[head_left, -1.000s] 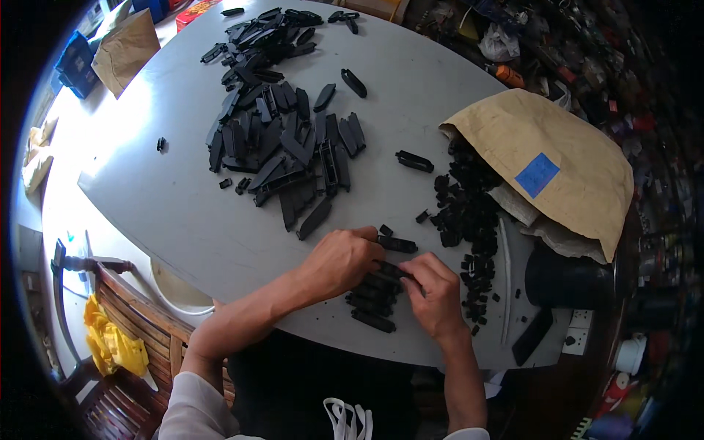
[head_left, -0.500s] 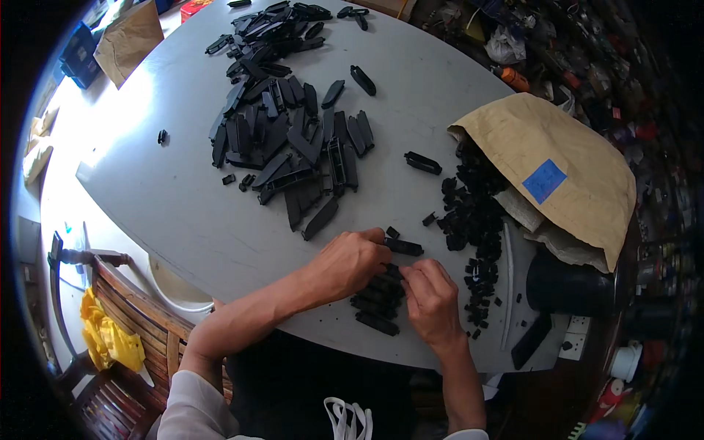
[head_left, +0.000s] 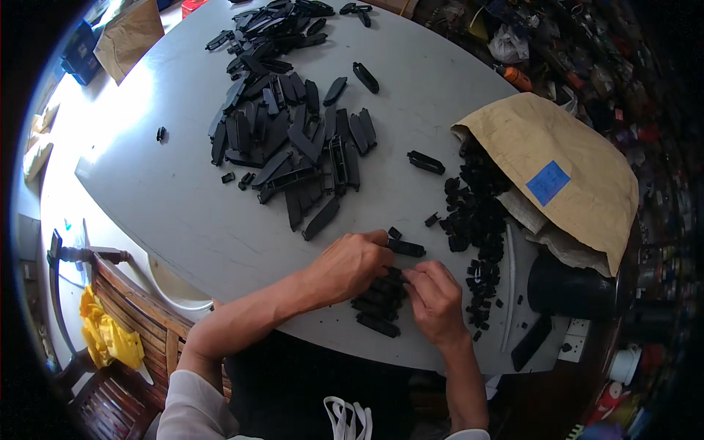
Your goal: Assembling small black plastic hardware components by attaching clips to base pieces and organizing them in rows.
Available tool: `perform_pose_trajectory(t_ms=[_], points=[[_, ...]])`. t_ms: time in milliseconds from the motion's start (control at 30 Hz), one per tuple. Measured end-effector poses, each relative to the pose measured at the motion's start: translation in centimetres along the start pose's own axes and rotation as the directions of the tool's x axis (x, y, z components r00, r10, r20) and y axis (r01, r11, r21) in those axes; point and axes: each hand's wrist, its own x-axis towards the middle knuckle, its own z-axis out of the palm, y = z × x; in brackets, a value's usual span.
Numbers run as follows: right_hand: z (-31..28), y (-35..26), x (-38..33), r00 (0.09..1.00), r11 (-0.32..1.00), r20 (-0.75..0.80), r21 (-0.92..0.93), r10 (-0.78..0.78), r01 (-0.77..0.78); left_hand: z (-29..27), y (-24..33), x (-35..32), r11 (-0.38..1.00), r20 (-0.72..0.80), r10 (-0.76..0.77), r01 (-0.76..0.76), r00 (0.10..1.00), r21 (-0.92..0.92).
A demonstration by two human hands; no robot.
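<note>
My left hand [head_left: 357,258] is closed by the near edge of the table, its fingertips on a dark plastic part mostly hidden under them. Close by on its right, my right hand [head_left: 435,299] pinches at the same spot; whatever lies between its fingertips is too small to make out. Below the two hands lies a short row of long black plastic parts [head_left: 378,325], side by side. Another long black part [head_left: 406,248] sticks out just beyond the left fingers, with a small black clip-like piece [head_left: 394,232] beside it.
Long black parts [head_left: 277,139] are heaped at the table's middle and far side. Small black pieces [head_left: 473,220] spill from a brown paper bag [head_left: 587,161] on the right. A thin pale strip [head_left: 507,293] and a flat black piece [head_left: 532,343] lie near the right edge. A wooden chair [head_left: 139,304] stands left.
The whole view has shifted very slightly. Both hands stay at the same spot, with barely any movement of the right fingers.
</note>
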Motion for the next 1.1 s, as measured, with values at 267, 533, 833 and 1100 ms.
perform_pose_trajectory(t_ms=[267, 533, 833, 1100], points=[[0.4, 0.0, 0.0, 0.999, 0.999, -0.03, -0.001, -0.035, 0.035, 0.1, -0.2, 0.0, 1.0, -0.004, 0.018, -0.018, 1.0, 0.003], [-0.1, -0.7, 0.4, 0.998, 0.994, 0.063, -0.103, -0.016, 0.023, 0.0, 0.0, 0.0, 1.0, 0.01, 0.015, -0.015, 1.0, 0.012], [0.2, -0.1, 1.5, 0.974, 0.984, 0.149, -0.059, 0.173, -0.166, 0.2, -0.3, -0.1, 0.999, -0.015, 0.034, -0.035, 0.999, -0.009], [0.7, -0.5, 0.6, 0.989, 0.975, 0.125, -0.218, 0.075, -0.046, -0.1, 0.3, 0.1, 1.0, 0.039, 0.018, -0.017, 0.999, -0.024]])
